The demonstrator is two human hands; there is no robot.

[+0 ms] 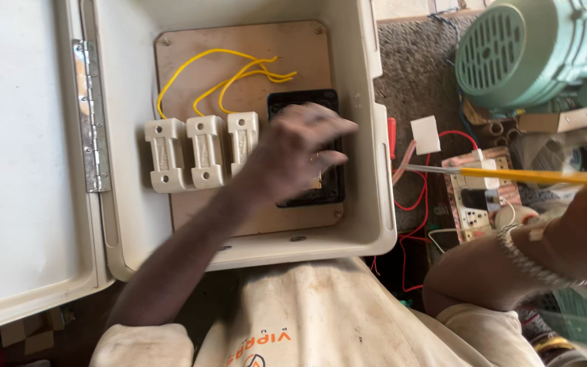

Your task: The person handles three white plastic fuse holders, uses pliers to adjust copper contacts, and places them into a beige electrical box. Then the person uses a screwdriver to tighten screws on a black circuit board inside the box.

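The left hand (304,153) lies with fingers spread and unclenched on the black rectangular component (307,146), which sits on the wooden backboard (239,54) inside the open cream enclosure box (368,136). That black block looks like rigid moulded plastic, light and fairly smooth; its straight side edges seem the safest place to take it, as its face is hidden under the fingers. Just left of it stand three white ceramic fuse holders (202,153) in a row, hard and probably brittle, with stiff yellow wires (219,75) looping above them. The box's hinged door (22,149) lies swung open to the left. The right hand (579,228), wearing a metal bracelet, is closed around a yellow-handled screwdriver (511,175) held out to the right of the box, above a socket board (477,197) with red wires (416,204). A green motor (531,47) sits behind.
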